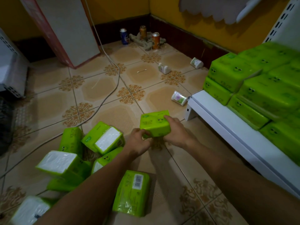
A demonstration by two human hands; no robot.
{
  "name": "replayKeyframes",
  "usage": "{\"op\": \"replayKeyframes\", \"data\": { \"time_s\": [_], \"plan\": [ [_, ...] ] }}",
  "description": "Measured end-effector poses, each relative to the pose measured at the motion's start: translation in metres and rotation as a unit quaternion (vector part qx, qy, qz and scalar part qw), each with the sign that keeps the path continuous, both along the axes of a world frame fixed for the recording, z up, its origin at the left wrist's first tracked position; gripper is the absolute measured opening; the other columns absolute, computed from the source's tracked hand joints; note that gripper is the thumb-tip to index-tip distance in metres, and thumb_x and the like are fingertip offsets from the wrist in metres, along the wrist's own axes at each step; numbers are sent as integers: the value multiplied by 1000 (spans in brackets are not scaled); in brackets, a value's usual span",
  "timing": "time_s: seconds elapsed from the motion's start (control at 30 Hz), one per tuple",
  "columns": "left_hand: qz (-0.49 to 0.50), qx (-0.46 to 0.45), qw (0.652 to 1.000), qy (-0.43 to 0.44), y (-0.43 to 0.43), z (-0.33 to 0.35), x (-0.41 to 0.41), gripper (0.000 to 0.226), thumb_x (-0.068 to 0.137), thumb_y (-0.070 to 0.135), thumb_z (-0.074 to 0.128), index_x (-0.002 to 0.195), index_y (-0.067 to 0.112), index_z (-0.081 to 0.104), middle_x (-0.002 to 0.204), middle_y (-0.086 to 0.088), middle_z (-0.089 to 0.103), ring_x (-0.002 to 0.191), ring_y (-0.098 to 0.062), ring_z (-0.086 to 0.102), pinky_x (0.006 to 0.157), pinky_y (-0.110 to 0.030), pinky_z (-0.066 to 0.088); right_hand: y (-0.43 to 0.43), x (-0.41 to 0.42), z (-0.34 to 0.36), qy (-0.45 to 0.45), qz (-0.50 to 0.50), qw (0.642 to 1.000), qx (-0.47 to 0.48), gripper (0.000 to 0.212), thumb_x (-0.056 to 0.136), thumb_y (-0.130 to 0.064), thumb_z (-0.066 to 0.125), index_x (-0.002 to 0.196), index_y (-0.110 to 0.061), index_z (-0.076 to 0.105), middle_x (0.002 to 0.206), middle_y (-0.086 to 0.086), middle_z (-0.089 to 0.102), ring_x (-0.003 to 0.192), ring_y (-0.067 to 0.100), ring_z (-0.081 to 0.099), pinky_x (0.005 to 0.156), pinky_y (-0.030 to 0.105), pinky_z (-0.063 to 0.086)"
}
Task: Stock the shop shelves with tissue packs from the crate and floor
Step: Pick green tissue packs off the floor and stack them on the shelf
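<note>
One green tissue pack (155, 125), a soft rectangular block in glossy plastic wrap with a printed cartoon face, is held just above the patterned tiled floor (113, 88), left of the white metal shelf (227, 125). The left hand (138, 142) pinches its lower near corner with curled fingers. The right hand (176, 132) grasps the right end, thumb across the top. About seven loose packs (103, 138) lie tumbled by the left forearm, some showing clear ends of white tissue. The stacked packs (227, 72) on the shelf are too blurred to count. Three drink cans (155, 40) stand in the corner and three small round tubs (178, 98) lie tipped over
</note>
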State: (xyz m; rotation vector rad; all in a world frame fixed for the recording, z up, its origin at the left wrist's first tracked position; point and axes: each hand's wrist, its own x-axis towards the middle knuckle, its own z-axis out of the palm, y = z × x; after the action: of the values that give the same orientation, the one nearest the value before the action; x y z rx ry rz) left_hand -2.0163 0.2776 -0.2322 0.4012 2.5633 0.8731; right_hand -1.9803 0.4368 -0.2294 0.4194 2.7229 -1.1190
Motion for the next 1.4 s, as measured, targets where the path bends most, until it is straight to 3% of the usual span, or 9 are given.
{"op": "replayKeyframes", "data": {
  "time_s": [0.1,0.2,0.27,0.43,0.63,0.77,0.93,1.2,1.4],
  "plan": [
    [33,64,993,88,5,21,0,43,75,31,58,112,10,59,130,-10,42,118,-24,45,90,-20,32,-5,1,21,70,-35,997,-9,79,81,-9,67,146,-19,22,139,12,28,125,29,42,94,26,38],
    [38,121,976,176,17,49,1,39,76,22,61,112,11,55,133,-7,39,119,-22,44,87,-25,36,-5,1,47,165,-79,983,2,76,84,-15,68,146,-20,25,144,11,27,130,26,36,96,27,36],
    [16,147,965,217,27,66,5,50,70,27,57,118,12,52,140,-4,34,127,-17,36,91,-21,31,2,2,67,228,-115,967,3,72,84,-17,67,145,-19,29,147,11,28,132,25,33,101,31,35],
    [-68,169,944,276,54,99,15,70,67,31,51,135,23,38,152,1,22,136,-16,27,97,-24,25,39,17,114,339,-185,922,30,62,85,-14,67,140,-22,41,152,9,30,139,22,29,103,23,29],
    [-138,220,927,272,104,122,31,67,73,31,51,138,25,38,146,2,37,131,-16,36,101,-30,34,90,55,152,390,-257,881,83,61,83,-13,69,138,-20,45,149,11,35,139,21,30,103,17,21],
    [-165,248,921,252,142,129,49,60,70,30,50,129,19,51,134,0,48,123,-17,43,96,-28,36,123,85,161,404,-311,856,88,60,81,-12,71,136,-17,47,146,11,40,138,21,34,102,14,22],
    [-184,237,931,209,184,118,71,48,67,33,50,111,18,62,121,-3,53,112,-18,50,81,-25,36,166,132,155,381,-366,842,107,61,79,-11,72,135,-16,49,143,13,44,134,23,39,105,22,25],
    [-245,192,944,109,216,89,95,44,72,32,56,113,18,64,119,-4,61,103,-20,58,89,-30,45,231,199,131,325,-504,791,122,57,86,-10,64,138,-5,42,142,21,41,134,29,37,105,20,19],
    [-274,110,947,124,227,66,92,34,86,22,61,120,17,60,123,-8,58,111,-23,54,88,-26,39,259,233,108,230,-506,816,161,55,87,-4,59,139,-5,41,140,24,37,131,34,37,105,24,19]
  ]
}}
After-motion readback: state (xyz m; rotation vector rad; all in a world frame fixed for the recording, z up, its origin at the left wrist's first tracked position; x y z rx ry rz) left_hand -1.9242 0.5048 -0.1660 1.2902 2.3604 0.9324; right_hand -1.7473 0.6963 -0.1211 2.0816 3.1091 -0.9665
